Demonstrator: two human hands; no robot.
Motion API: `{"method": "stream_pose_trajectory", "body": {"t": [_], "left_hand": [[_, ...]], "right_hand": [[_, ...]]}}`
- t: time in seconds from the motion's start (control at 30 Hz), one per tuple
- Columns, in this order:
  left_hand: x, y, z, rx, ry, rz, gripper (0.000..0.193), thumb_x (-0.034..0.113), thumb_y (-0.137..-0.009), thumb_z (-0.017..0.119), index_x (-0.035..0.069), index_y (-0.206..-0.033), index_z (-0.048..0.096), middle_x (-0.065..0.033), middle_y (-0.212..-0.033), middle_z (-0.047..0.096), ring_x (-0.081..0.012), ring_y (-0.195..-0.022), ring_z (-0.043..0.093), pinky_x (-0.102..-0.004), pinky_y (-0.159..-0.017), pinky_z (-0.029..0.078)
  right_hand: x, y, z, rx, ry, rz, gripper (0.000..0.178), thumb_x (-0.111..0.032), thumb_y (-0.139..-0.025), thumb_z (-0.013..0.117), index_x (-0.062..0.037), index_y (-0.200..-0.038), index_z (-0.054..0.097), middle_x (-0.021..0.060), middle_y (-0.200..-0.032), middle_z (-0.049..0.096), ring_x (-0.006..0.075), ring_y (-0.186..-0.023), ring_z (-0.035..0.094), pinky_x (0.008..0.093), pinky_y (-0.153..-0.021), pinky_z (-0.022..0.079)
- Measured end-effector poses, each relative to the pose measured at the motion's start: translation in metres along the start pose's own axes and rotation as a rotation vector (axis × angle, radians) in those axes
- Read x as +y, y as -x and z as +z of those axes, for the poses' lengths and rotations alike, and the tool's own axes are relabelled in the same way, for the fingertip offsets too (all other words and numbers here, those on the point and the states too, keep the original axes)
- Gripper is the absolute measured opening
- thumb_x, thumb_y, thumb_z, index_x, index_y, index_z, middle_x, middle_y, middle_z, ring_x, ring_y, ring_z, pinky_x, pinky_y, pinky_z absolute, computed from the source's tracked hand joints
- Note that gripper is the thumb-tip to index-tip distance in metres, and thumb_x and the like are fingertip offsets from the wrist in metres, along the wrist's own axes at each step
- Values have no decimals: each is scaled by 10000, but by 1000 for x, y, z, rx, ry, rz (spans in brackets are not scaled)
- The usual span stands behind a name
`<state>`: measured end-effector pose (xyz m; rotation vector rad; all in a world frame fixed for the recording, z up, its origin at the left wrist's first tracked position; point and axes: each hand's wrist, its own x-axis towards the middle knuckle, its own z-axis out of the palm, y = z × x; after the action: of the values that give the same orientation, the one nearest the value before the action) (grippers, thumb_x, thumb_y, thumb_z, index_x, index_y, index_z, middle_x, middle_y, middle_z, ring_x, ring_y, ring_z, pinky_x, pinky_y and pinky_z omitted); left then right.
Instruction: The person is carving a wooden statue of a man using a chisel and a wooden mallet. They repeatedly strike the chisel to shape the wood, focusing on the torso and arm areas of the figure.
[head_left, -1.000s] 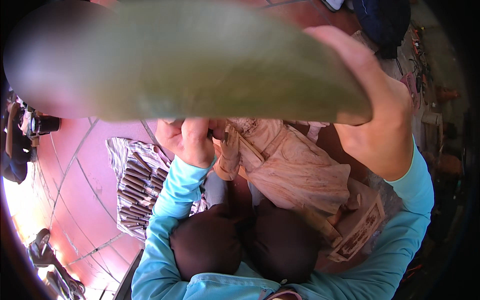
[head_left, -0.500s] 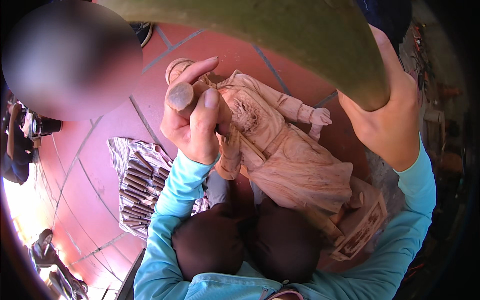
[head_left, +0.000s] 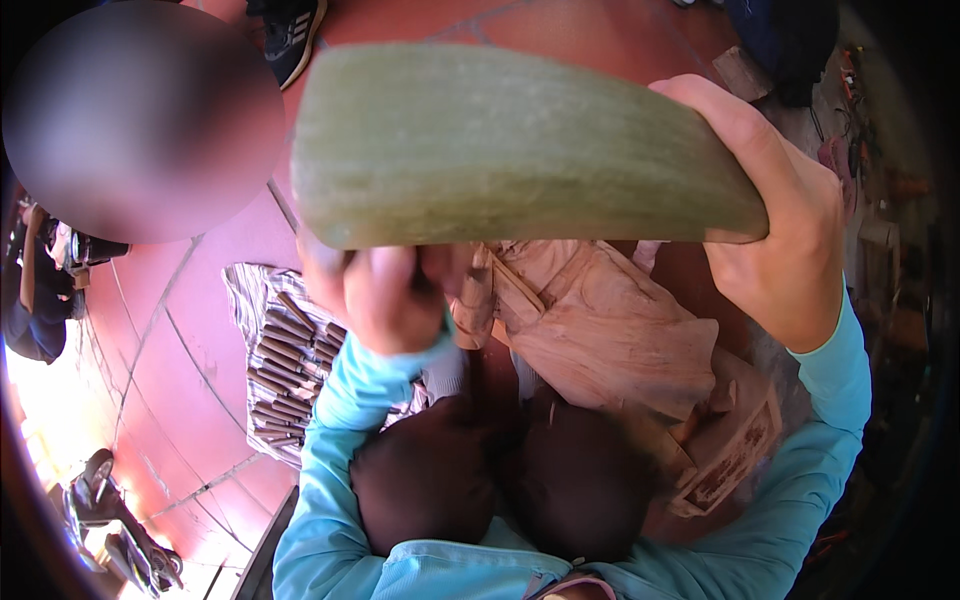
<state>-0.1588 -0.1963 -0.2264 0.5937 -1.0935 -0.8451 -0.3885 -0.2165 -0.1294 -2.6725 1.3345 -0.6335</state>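
Observation:
My right hand (head_left: 775, 215) is wrapped round the narrow end of a thick greenish wooden mallet (head_left: 520, 145), raised close to the camera. My left hand (head_left: 385, 290), blurred and partly behind the mallet, is closed; half a second ago the round wooden handle of a carving chisel showed in it, and now the mallet's broad end covers that handle. Below lies a carved wooden statue (head_left: 620, 340) of a robed figure. Its head and upper body are hidden by the mallet, while its robe and block base (head_left: 730, 455) show.
Left of my knees, a striped cloth (head_left: 240, 290) holds several wood-handled tools (head_left: 285, 370) in rows. Another person's dark shoe (head_left: 290, 40) stands at the far left on the red tiled floor (head_left: 180, 330). A motorbike (head_left: 115, 525) appears at the lower left.
The mallet has swung down and nearer, and its broad end now covers my left hand's top and the statue's upper half. My left hand stays near the statue.

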Motion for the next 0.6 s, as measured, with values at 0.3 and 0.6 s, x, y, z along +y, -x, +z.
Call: {"method": "stream_pose_trajectory", "body": {"t": [0.3,0.6], "left_hand": [[-30,22,-59,43,-778,172,440,274,-984,339,-25,-1293,433,-209,-1241,529,-312,-1063,581,-447,-869,511],[-22,27,-58,11,-1284,325,400,131,-754,661,12,-1130,593,-163,-1155,589,-351,-1021,554,-450,-874,415]], "right_hand": [[-5,4,8,48,-188,-24,471,113,-760,633,23,-1211,532,150,-1064,658,258,-929,668,299,-810,514],[-9,-2,3,51,-220,-51,445,103,-780,633,33,-1207,530,134,-1078,652,226,-941,663,290,-822,506]]}}
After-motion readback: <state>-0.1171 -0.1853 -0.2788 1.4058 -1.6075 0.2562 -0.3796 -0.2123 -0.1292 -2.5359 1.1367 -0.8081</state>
